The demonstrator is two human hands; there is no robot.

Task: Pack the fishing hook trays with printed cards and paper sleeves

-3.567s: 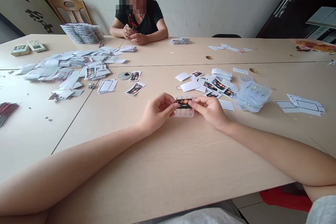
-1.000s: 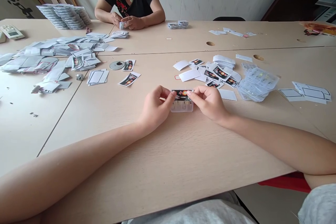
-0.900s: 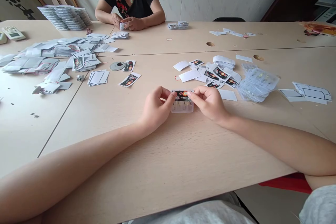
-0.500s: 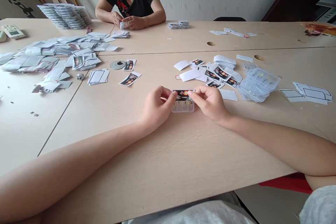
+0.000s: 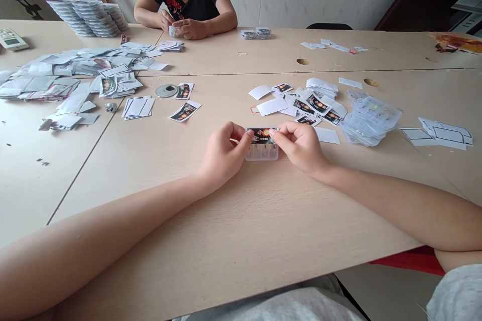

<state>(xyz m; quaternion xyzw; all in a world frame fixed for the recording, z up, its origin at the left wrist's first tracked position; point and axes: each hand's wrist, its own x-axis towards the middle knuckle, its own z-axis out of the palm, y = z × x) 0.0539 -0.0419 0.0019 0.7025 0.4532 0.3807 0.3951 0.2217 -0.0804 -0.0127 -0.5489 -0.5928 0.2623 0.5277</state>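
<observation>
First inspector: State of grip: your left hand (image 5: pixel 228 153) pinches the upper left end of the clear plastic box (image 5: pixel 261 153), thumb in front; your right hand (image 5: pixel 301 148) pinches the upper right end likewise. What your fingers do behind it cannot be seen.

Second inspector: Position: the box is in front of you, between both hands, above the near part of the table (image 5: pixel 241 241). Whether its lower edge touches wood, I cannot tell.

First inspector: The black label (image 5: pixel 259 135) lies along the box's upper part, a thumb over each end. In my judgement, you should hold both thumbs level, match the label to the box edge, and press from the middle outward so no crease forms.

Second inspector: Writing?

First inspector: Your label bears an orange burst, a red mark and small pale characters, too small to read surely. The printed label (image 5: pixel 185 111) beyond your left hand looks alike, as do those in the label pile (image 5: pixel 311 105) beyond your right. Dark brush characters (image 5: pixel 20 0) on the panel, upper left, are cut off. No brand can be confirmed.
</observation>
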